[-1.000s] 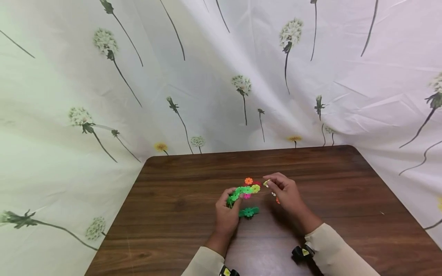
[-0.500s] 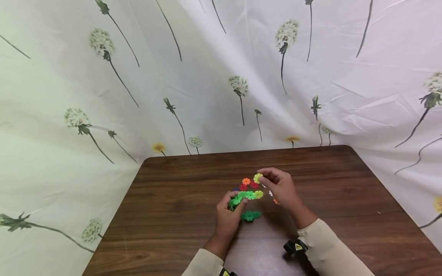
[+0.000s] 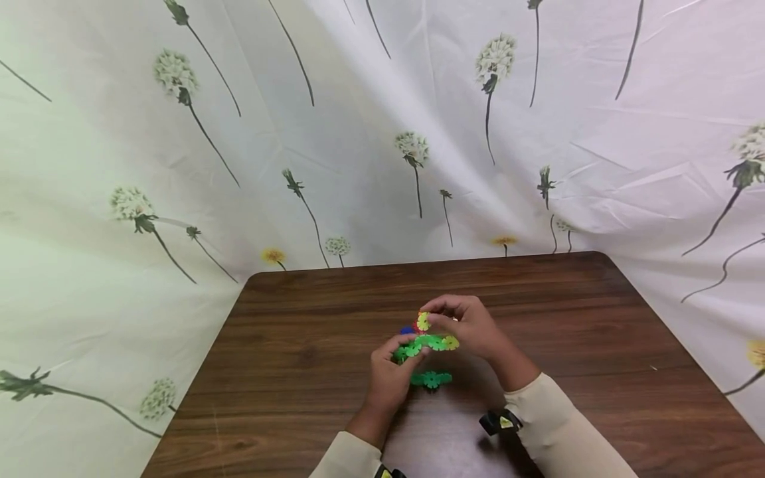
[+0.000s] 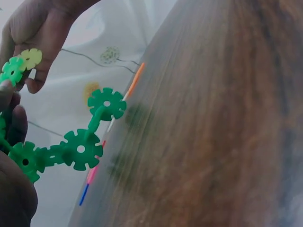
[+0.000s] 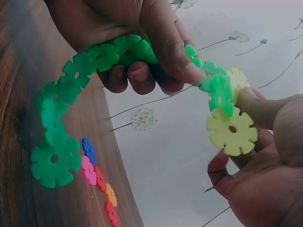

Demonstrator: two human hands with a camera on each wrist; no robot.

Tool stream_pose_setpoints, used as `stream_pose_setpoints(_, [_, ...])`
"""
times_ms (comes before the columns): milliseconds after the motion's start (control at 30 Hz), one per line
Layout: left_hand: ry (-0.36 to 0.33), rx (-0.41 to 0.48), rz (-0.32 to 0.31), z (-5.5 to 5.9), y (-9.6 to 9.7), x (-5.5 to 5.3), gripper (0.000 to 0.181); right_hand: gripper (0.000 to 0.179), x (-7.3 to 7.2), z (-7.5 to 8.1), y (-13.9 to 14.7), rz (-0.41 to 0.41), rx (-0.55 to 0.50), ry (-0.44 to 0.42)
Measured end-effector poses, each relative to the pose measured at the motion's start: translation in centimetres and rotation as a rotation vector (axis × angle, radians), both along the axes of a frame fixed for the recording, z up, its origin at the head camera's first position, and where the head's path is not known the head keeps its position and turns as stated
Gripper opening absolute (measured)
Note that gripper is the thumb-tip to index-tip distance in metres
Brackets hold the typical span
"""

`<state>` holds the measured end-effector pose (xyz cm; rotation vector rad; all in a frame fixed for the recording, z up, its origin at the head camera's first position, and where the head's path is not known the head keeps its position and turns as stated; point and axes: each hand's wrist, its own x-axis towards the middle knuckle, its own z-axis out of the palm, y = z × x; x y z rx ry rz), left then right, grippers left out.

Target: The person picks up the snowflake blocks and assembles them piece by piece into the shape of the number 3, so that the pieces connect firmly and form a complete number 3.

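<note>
My left hand point(image 3: 388, 382) grips a curved chain of interlocking flower discs point(image 3: 431, 342) between thumb and fingers. Its discs are mostly green, and a yellow disc point(image 5: 232, 132) is joined at one end. The darker green end point(image 4: 80, 149) hangs below the left hand, over the table. Between thumb and fingertips, my right hand point(image 3: 472, 325) pinches a second yellow flower disc point(image 3: 424, 322). In the right wrist view, this pinched disc point(image 5: 238, 78) overlaps the light green discs near the chain's yellow end, and the right thumb covers part of it.
Loose flower discs lie on the brown wooden table point(image 3: 287, 358) beyond the hands: a blue one point(image 5: 88, 150), a pink one point(image 5: 88, 170), red ones point(image 5: 99, 178) and an orange one point(image 5: 111, 195). A cloth point(image 3: 358, 166) printed with dandelions hangs behind the table's far edge.
My right hand has moved left with the pinched yellow disc, from beside the chain to just above and beyond it. My left hand still holds the chain in nearly the same place.
</note>
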<state>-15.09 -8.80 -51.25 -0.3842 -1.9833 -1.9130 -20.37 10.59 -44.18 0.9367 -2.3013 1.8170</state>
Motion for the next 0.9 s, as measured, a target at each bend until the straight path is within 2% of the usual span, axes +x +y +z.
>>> stream_pose_setpoints(200, [0.058,-0.002,-0.079,-0.16,-0.30,-0.16,0.021,0.015,0.02,0.02,0.05,0.050,0.023,-0.045])
stream_pose_setpoints(367, [0.113,-0.031,-0.087,-0.17,-0.40,-0.26,0.015,0.016,-0.01,-0.32,-0.11,0.105,-0.027,-0.101])
stream_pose_setpoints(533, [0.125,-0.034,-0.119,-0.13,-0.37,-0.21,0.013,0.016,-0.04,-0.59,-0.13,0.159,-0.066,-0.078])
stream_pose_setpoints(667, [0.146,-0.050,-0.117,-0.17,-0.31,-0.22,0.014,0.016,-0.01,-0.53,-0.08,0.201,-0.090,-0.046])
stream_pose_setpoints(900, [0.159,-0.070,-0.114,-0.23,-0.26,-0.37,0.012,0.015,0.09,-0.18,-0.05,0.208,-0.078,-0.050])
